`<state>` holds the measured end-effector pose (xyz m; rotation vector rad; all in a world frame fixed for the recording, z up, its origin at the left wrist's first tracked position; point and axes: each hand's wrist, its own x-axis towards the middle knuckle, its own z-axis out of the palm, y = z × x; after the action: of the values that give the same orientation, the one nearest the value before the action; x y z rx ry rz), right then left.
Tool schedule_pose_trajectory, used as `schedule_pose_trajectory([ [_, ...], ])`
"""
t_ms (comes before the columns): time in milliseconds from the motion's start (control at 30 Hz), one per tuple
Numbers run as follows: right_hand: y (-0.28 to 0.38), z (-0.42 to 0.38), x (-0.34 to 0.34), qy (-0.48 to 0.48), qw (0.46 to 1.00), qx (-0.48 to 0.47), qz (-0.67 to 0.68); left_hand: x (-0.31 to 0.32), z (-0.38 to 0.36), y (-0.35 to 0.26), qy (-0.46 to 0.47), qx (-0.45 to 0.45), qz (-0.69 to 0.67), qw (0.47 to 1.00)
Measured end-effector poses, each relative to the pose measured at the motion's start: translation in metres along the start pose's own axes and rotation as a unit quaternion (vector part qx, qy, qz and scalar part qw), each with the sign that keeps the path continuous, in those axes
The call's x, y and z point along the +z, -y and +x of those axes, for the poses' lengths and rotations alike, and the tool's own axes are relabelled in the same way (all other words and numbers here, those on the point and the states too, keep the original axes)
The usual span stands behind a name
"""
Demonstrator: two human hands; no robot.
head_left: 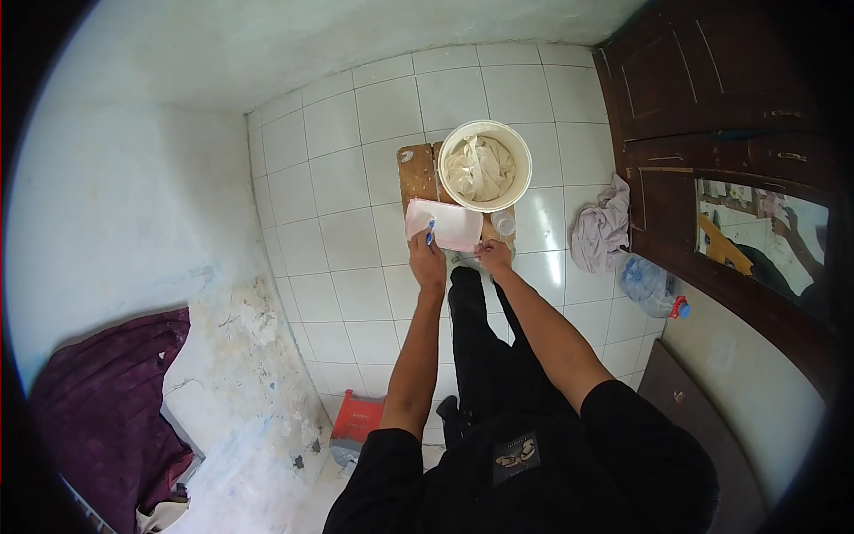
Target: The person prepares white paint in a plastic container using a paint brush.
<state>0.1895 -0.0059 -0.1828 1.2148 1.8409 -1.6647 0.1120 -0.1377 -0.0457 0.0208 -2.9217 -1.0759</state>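
Observation:
A shallow pink, white-faced piece, like a tray or lid (455,226), lies at the near side of a low wooden bench (416,180). My left hand (427,258) is closed on a slim blue-and-white object (431,233) over the tray's left part; its exact kind is too small to make out. With its fingers pinched, my right hand (495,256) grips the tray's near right corner. Behind the tray stands a white bucket (525,169) with crumpled cream cloth (481,169) inside. A clear plastic cup (503,222) sits right of the tray.
On the tiled floor to the right lie a crumpled pale cloth (600,227) and a large clear plastic bottle (648,285), beside a dark wooden cabinet (658,205). A red-and-grey container (358,418) is near the left wall, where purple fabric (111,409) hangs.

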Motion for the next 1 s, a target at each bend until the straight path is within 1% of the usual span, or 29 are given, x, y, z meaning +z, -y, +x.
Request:
schedule_pose_trajectory([
  [67,0.007,-0.005,-0.002,0.0,0.999,-0.021,-0.043,0.005,-0.006,-0.009,-0.002,-0.002,-0.01,1.0],
  [100,0.007,-0.003,-0.002,0.0,0.999,-0.022,-0.043,0.009,-0.009,-0.014,0.011,-0.018,-0.025,0.999],
  [133,0.007,-0.003,-0.002,0.002,1.0,-0.01,-0.027,0.011,-0.012,-0.018,0.024,-0.034,-0.04,0.998],
  [167,0.005,-0.003,-0.001,0.004,1.0,0.002,-0.011,0.013,-0.015,-0.021,0.031,-0.027,-0.051,0.998],
  [267,0.015,-0.009,-0.004,0.004,0.999,0.013,-0.037,0.017,-0.022,-0.032,0.025,-0.033,-0.073,0.997],
  [333,0.007,-0.008,-0.002,-0.001,1.0,0.009,-0.03,0.017,-0.025,-0.035,0.017,-0.032,-0.087,0.996],
  [400,-0.001,0.003,0.001,-0.008,1.0,0.004,-0.023,0.019,-0.027,-0.037,-0.002,-0.083,-0.154,0.985],
  [467,-0.017,0.011,0.005,-0.009,0.999,-0.018,-0.028,0.023,-0.03,-0.036,0.0,-0.08,-0.16,0.984],
  [500,-0.013,0.009,0.003,-0.008,0.999,-0.017,-0.029,0.025,-0.032,-0.035,0.003,-0.078,-0.165,0.983],
  [567,0.001,-0.002,-0.004,0.001,0.999,0.014,-0.04,0.026,-0.033,-0.029,0.003,-0.078,-0.162,0.984],
  [633,-0.008,0.005,0.0,-0.007,0.999,0.004,-0.046,0.028,-0.027,-0.025,0.001,-0.074,-0.163,0.984],
  [700,-0.009,0.006,-0.001,-0.014,0.998,-0.007,-0.054,0.024,-0.02,-0.016,0.024,-0.059,-0.145,0.987],
  [800,0.005,-0.002,-0.002,0.009,1.0,-0.005,-0.018,0.015,-0.01,-0.002,0.025,-0.072,-0.126,0.989],
  [833,0.011,-0.005,-0.003,0.01,1.0,0.01,-0.009,0.013,-0.007,0.003,0.004,-0.059,-0.137,0.989],
  [867,0.017,-0.009,-0.005,0.012,1.0,0.024,0.0,0.012,-0.004,0.009,0.005,-0.059,-0.137,0.989],
  [933,0.019,-0.012,-0.007,0.014,1.0,0.023,-0.017,0.006,0.003,0.016,0.009,-0.097,-0.151,0.984],
  [1000,0.024,-0.014,-0.009,0.015,0.999,0.019,-0.035,0.0,0.009,0.018,0.008,-0.094,-0.137,0.986],
])
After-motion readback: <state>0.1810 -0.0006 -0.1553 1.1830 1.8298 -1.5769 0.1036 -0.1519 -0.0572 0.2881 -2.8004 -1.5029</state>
